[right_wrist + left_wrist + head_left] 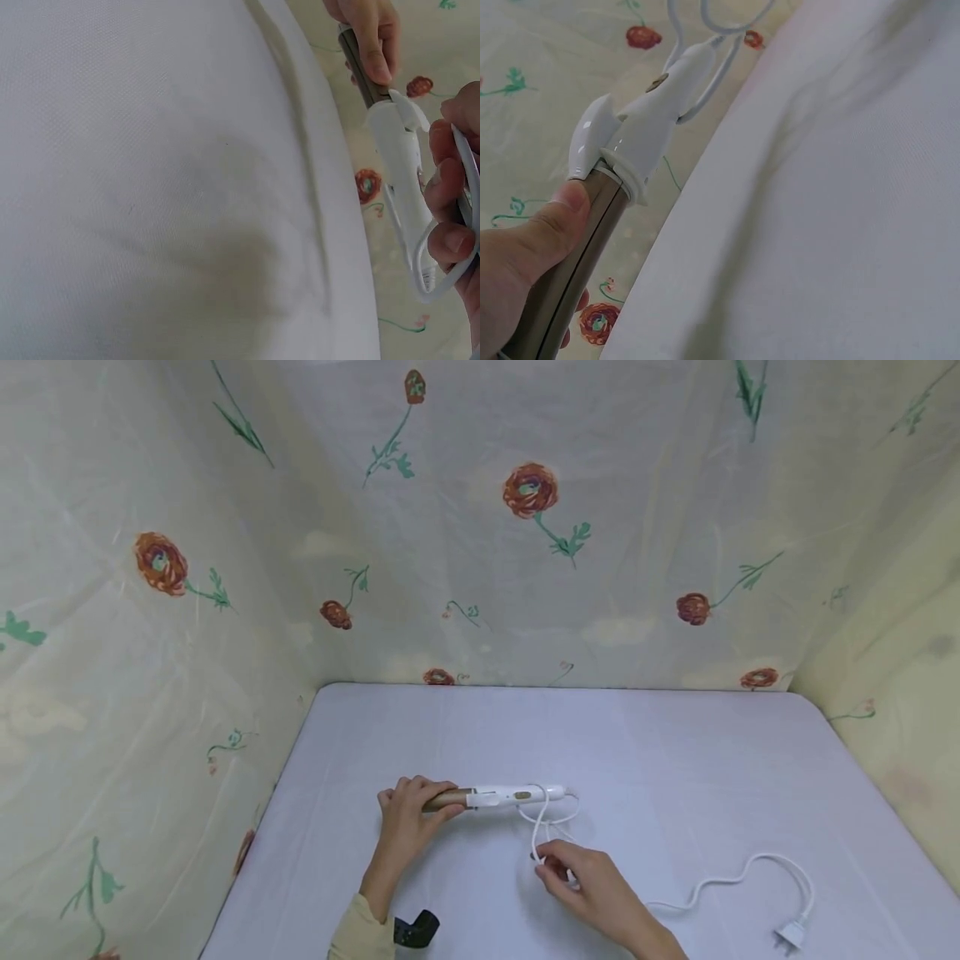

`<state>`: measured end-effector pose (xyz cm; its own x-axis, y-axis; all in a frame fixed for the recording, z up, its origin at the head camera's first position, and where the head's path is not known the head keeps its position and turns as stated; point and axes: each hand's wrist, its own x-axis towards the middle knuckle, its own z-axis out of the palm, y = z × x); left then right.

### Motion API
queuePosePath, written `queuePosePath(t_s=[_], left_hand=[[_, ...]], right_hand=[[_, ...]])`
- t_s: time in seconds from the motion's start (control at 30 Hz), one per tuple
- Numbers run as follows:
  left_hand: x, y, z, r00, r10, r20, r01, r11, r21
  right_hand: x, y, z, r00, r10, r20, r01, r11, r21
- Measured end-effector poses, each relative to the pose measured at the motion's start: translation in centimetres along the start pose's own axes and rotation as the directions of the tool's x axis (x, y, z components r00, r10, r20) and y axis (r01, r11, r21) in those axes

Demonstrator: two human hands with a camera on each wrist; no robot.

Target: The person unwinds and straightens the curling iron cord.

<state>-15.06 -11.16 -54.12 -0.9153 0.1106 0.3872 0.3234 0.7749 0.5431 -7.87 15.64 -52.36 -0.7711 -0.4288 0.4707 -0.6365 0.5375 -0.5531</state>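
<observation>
A curling iron [510,796] with a white handle and a bronze barrel [581,259] is held up level over the table. My left hand [411,814] grips it by the barrel, thumb along the near side. White cord [542,818] loops around the handle and hangs from its right end. With thumb and fingers, my right hand [592,885] pinches a loop of this cord just below the handle. In the right wrist view, the cord [466,161] runs across the curled fingers [446,184].
The cord's free end lies curved on the white table [675,760], its plug [790,935] near the front right. A black object [417,930] shows beside the left sleeve [363,931]. Flower-printed cloth [637,527] hangs behind the table and along both sides.
</observation>
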Motion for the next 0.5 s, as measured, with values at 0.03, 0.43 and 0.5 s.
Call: queuePosePath(t_s=[0.03,0.43,0.5], left_hand=[[0.0,-0.1,0.0,1.000,-0.002,0.000,0.002,1.000,0.005],[-0.4,-0.6,-0.3,0.999,-0.012,0.030,0.011,1.000,0.018],[-0.5,-0.7,-0.3,0.999,-0.007,0.038,0.006,1.000,0.016]], right_hand=[[0.0,0.0,-0.1,1.000,0.000,-0.008,0.000,1.000,-0.003],[1.1,0.5,-1.5,0.996,-0.064,-0.059,0.055,0.990,-0.131],[1.4,0.6,-1.8,0.996,-0.071,-0.056,0.062,0.989,-0.137]])
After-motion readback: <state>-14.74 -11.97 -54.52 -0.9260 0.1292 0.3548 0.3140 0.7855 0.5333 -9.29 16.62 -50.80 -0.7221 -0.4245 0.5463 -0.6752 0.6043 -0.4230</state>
